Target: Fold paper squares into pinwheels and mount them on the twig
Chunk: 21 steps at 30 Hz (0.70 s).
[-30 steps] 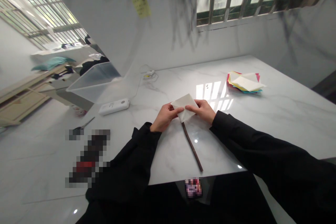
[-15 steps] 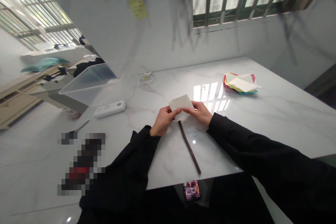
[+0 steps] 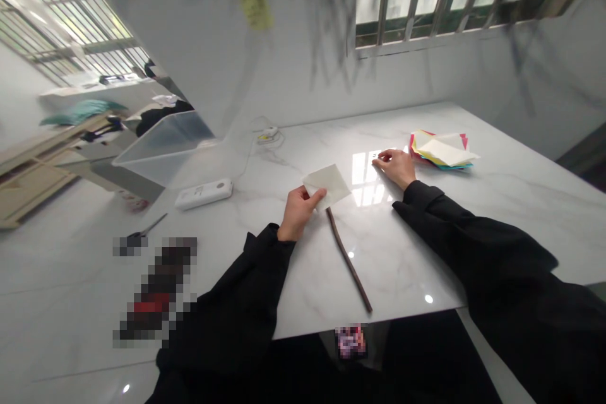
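My left fingers (image 3: 318,196) pinch the paper (image 3: 335,182) along its left side; whether my right fingers (image 3: 387,156), apart from it, are pinching, I cannot tell.

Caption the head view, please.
Pale paper in the left hand, right hand by small dark specks on the table, brown stick between black sleeves.

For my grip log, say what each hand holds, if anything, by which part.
The left hand pinches the white paper by its lower left side. Whether the right hand holds anything cannot be told.
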Available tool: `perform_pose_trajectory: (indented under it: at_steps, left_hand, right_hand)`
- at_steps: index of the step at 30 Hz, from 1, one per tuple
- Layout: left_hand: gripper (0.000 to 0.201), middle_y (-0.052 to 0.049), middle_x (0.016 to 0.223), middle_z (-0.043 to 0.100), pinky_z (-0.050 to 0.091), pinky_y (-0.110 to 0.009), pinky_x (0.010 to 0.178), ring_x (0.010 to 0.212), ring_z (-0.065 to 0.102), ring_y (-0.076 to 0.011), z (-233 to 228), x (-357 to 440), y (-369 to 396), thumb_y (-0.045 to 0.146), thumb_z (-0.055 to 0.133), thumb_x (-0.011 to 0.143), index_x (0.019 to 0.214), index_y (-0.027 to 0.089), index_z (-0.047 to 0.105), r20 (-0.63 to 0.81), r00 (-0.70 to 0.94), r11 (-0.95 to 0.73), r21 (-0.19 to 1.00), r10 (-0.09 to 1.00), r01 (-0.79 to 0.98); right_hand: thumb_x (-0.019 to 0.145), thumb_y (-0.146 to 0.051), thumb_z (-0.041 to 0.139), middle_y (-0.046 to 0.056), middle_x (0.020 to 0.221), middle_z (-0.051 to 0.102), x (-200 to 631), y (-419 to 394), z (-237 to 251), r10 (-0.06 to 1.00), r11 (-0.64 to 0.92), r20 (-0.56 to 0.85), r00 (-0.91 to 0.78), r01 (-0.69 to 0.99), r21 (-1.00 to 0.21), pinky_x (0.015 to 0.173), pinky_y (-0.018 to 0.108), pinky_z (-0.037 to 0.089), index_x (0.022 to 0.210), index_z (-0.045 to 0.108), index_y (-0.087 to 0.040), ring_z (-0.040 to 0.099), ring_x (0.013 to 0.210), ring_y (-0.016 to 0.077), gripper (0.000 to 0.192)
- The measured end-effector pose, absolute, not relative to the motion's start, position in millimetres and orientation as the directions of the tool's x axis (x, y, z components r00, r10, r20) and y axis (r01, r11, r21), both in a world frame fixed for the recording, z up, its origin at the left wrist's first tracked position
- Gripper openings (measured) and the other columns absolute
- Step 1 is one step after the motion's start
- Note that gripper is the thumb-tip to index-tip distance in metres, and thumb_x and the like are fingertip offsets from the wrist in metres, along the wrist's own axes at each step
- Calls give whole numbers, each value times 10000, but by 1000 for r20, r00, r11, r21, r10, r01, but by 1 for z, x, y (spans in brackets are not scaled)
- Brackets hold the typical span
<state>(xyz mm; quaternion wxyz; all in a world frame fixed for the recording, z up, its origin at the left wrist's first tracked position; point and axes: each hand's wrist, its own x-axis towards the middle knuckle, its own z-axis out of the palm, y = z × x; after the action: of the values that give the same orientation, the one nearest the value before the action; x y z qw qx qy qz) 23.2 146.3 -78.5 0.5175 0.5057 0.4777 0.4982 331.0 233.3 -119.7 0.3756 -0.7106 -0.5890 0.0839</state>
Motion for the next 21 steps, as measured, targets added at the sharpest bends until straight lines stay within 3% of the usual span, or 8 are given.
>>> perform_pose_trajectory:
  at_steps: [11, 17, 21]
  left_hand:
    - [440, -108, 959, 802, 532, -309, 749, 799, 694, -202, -82, 31, 143, 422, 888, 699, 985, 106, 782, 23, 109, -19, 999, 994, -36]
    - [442, -105, 950, 800, 524, -300, 736, 782, 684, -194, -82, 30, 144, 419, 888, 695, 982, 102, 778, 26, 119, -22, 999, 993, -31]
    - [448, -107, 942, 799, 510, -287, 696, 767, 678, -194, -84, 29, 145, 425, 883, 691, 975, 95, 777, 24, 117, -24, 1000, 993, -3]
  right_hand:
    - [841, -435, 738, 113, 1001, 805, 327, 239, -108, 906, -126, 250, 342, 781, -611, 877, 400, 538, 1024, 845, -214, 734, 984, 312, 306]
    - [859, -369, 731, 132, 964, 807, 332, 242, -114, 894, -44, 321, 314, 773, -632, 898, 403, 546, 940, 832, -181, 733, 957, 304, 228]
    - [869, -360, 714, 97, 876, 799, 337, 243, -116, 892, 45, 363, 270, 745, -665, 861, 373, 570, 866, 792, -182, 737, 839, 247, 194]
